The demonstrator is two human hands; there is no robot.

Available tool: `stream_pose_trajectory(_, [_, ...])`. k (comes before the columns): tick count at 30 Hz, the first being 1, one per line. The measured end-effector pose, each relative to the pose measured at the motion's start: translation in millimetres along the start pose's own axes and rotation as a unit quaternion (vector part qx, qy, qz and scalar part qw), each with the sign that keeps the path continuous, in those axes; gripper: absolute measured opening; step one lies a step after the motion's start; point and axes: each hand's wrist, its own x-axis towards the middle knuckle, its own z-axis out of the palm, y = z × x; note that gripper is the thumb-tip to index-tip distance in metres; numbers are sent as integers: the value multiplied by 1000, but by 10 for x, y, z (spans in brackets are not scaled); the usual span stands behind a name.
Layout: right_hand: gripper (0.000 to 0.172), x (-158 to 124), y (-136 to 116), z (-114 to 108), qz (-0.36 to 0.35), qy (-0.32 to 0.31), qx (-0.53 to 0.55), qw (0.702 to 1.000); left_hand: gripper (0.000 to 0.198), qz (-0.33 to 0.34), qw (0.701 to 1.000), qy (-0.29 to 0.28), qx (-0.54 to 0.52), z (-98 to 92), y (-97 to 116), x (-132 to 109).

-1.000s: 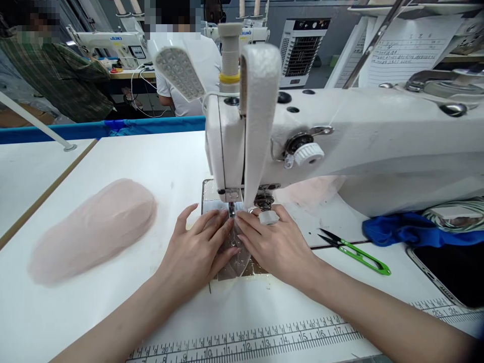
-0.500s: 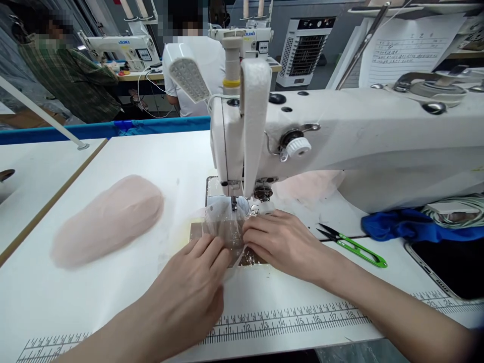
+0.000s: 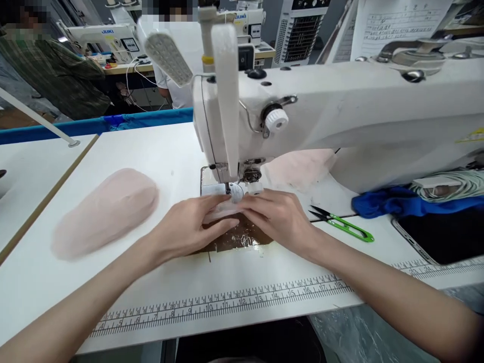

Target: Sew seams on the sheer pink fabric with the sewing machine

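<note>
A small piece of sheer pale fabric (image 3: 218, 212) lies at the needle of the white sewing machine (image 3: 325, 96). My left hand (image 3: 191, 222) pinches its near left side, thumb stretched along the front edge. On the other side my right hand (image 3: 282, 217) has its fingers closed over the fabric, close to the presser foot (image 3: 228, 188). The fingertips of both hands nearly meet and hide much of the piece. Under the hands is a shiny brown patch (image 3: 245, 236) on the table.
A sheer pink fabric piece (image 3: 109, 212) lies to the left, another pink piece (image 3: 300, 166) behind the needle. Green thread snips (image 3: 350, 228), a blue cloth (image 3: 393, 201) and a phone (image 3: 442, 237) are on the right. A printed ruler (image 3: 227, 302) follows the front edge. Two people sit beyond.
My left hand has moved up and forward, from the near corner of the fabric to its edge beside the needle. The fabric now lies lower and flatter. The view has tilted down.
</note>
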Motion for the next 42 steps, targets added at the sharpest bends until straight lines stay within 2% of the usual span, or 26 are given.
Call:
stream_pose_trajectory(1, [20, 2, 1, 11, 0, 26, -12, 1000, 43, 7, 1000, -17, 10, -14, -19, 36])
stream_pose_trajectory(3, [21, 12, 8, 33, -1, 53, -37, 998, 32, 4, 999, -39, 27, -19, -66, 98])
stream_pose_trajectory(5, [22, 21, 21, 57, -1, 64, -58, 996, 25, -5, 998, -41, 37, -11, -106, 138])
stream_pose_trajectory(7, [24, 28, 33, 76, 0, 66, -72, 995, 28, -7, 999, -36, 31, -10, -130, 154])
stream_pose_trajectory(12, [27, 32, 30, 73, 13, 35, -81, 996, 38, 22, 999, -43, -16, -68, -132, 137])
stream_pose_trajectory(15, [25, 22, -2, 31, 19, -4, -71, 997, 43, 72, 996, -52, 17, -58, -132, 83])
stream_pose_trajectory(18, [22, -4, -47, -17, -3, -68, -74, 995, 38, 139, 981, 8, 134, 57, -133, -20])
stream_pose_trajectory(21, [21, -42, -93, -39, -56, -102, -108, 987, 28, 208, 937, 128, 249, 222, -116, -136])
stream_pose_trajectory(23, [22, -64, -121, -40, -88, -107, -131, 982, 24, 246, 908, 172, 291, 310, -104, -197])
stream_pose_trajectory(25, [25, -76, -144, -39, -103, -112, -148, 977, 28, 250, 902, 178, 303, 364, -103, -236])
stream_pose_trajectory(31, [30, -71, -183, -55, -93, -126, -152, 976, 31, 237, 921, 165, 259, 402, -149, -251])
stream_pose_trajectory(42, [28, -51, -149, -26, -98, -124, -147, 976, 33, 231, 928, 166, 241, 393, -183, -207])
